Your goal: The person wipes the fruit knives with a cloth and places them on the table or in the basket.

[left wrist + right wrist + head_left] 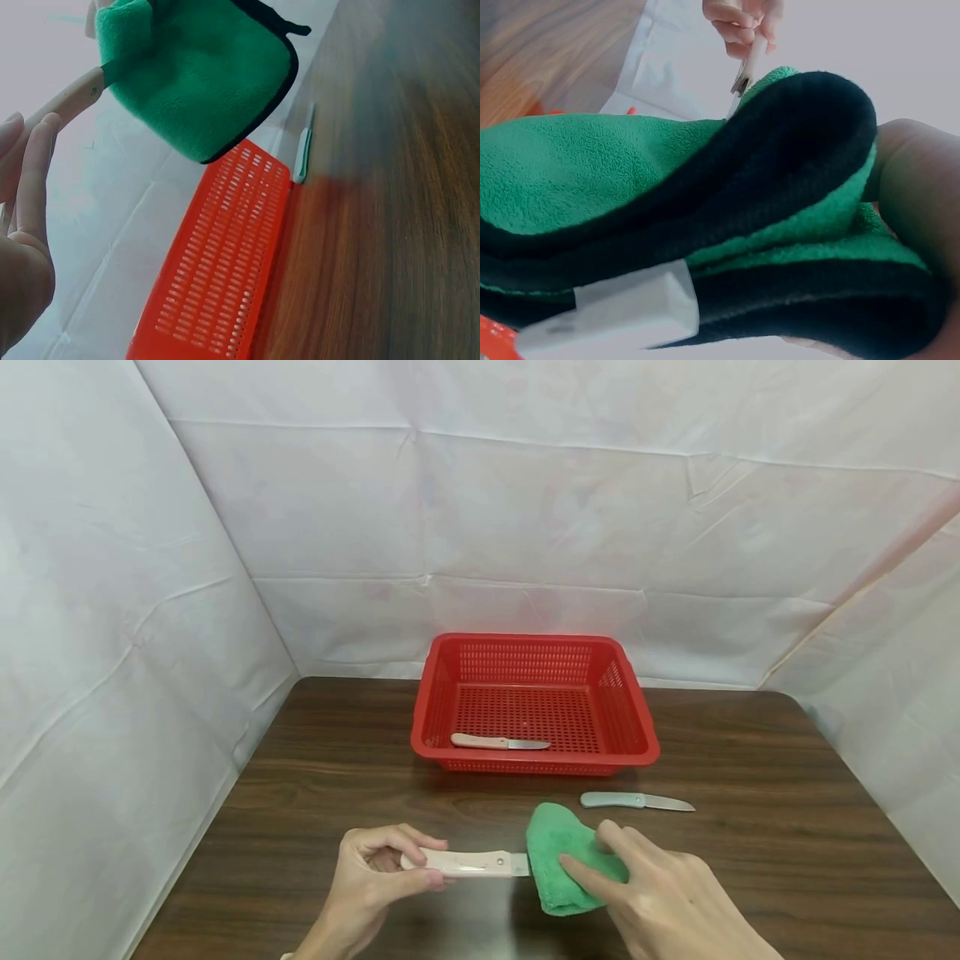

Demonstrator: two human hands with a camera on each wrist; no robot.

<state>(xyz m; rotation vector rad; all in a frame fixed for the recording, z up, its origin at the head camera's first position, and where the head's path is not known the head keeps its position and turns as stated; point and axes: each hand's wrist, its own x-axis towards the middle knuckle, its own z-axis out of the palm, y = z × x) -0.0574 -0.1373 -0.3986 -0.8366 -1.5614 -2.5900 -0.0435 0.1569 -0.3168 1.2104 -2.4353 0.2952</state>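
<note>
My left hand (367, 883) pinches a small knife by the butt of its pale pink handle (472, 863), between thumb and fingers. The blade points right, and most of it is hidden inside a folded green cloth (558, 864); only a short stretch by the handle shows. Gripping that cloth round the blade is my right hand (667, 893), thumb and fingers pressed into it. In the left wrist view the cloth (202, 82) shows black edging and a small black loop. The right wrist view has the cloth's folded layers (615, 157) up close.
Behind the hands stands a red perforated basket (536, 762), with another pink-handled knife (480, 741) lying inside along its front. A knife with a pale green handle (611, 799) lies on the dark wooden table (337, 752), just beyond the cloth. White sheeting (525, 510) encloses the back and sides.
</note>
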